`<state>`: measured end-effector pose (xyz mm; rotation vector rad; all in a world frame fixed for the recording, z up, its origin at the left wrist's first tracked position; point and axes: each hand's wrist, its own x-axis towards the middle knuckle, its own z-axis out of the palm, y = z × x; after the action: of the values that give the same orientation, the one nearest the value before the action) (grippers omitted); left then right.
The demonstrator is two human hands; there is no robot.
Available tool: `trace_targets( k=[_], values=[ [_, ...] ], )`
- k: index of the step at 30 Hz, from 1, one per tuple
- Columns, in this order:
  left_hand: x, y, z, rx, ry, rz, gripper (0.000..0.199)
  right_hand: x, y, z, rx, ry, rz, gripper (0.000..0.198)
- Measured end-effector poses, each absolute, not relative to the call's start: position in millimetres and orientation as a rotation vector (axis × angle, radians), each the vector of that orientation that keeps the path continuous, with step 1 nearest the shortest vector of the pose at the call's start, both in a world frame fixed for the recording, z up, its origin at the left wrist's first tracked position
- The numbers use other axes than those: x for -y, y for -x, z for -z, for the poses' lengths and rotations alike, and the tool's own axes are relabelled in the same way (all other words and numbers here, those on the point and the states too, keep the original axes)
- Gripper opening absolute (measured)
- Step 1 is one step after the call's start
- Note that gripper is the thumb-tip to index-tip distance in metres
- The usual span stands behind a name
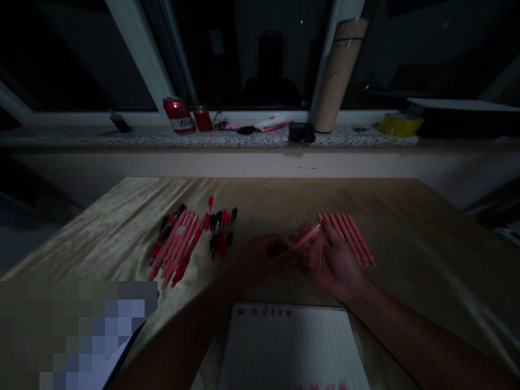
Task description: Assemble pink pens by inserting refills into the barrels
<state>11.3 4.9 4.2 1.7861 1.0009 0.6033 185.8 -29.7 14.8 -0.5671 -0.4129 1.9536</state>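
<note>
A pink pen (305, 237) slants between my two hands above the table. My left hand (264, 253) is closed around its lower left end, with the fingertips partly in shadow. My right hand (331, 262), palm up, pinches the upper end between thumb and fingers. Just beyond it on the right, several pink pens (352, 238) lie side by side in a slanted row. Over to the left is a pile of pink pens (176, 244), with red and black pens around and under them. Beside that pile is a smaller cluster of red and black pens (221, 233).
A lined notebook (290, 346) lies open at the table's near side, below my hands. On the windowsill (146, 138) stand a red can (179, 116), an orange jar (202, 118), a tall cardboard tube (339, 76), a small black box (301, 132) and a yellow tape roll (400, 125). The light is dim.
</note>
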Motion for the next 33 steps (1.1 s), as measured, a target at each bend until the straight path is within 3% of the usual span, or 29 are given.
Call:
trace_targets(
  k=[6, 13, 19, 23, 25, 28, 33],
  values=[
    [-7, -13, -3, -0.820, -1.579, -0.662, 0.035, 28, -189, -11, 0.417, 0.444, -1.967, 0.047],
    [-7, -11, -4, -0.849, -1.620, -0.592, 0.033, 27, -191, -9, 0.478, 0.617, -1.860, 0.051],
    [0, -1, -35, -0.994, -2.190, -0.055, 0.025, 25, -199, -15, 0.405, 0.504, -1.826, 0.048],
    [21, 1, -60, -1.192, -2.390, 0.173, 0.050, 23, -204, -15, 0.505, 0.488, -1.788, 0.049],
    [41, -5, -64, -1.308, -2.457, 0.289, 0.051, 22, -206, -15, 0.613, 0.513, -1.738, 0.049],
    [82, -23, -52, -1.096, -2.612, 0.136, 0.055, 19, -210, -15, 0.708, 0.590, -1.645, 0.049],
    [125, -43, -13, -0.699, -2.761, -0.037, 0.040, 19, -212, -13, 0.690, 0.662, -1.617, 0.051]
  ],
)
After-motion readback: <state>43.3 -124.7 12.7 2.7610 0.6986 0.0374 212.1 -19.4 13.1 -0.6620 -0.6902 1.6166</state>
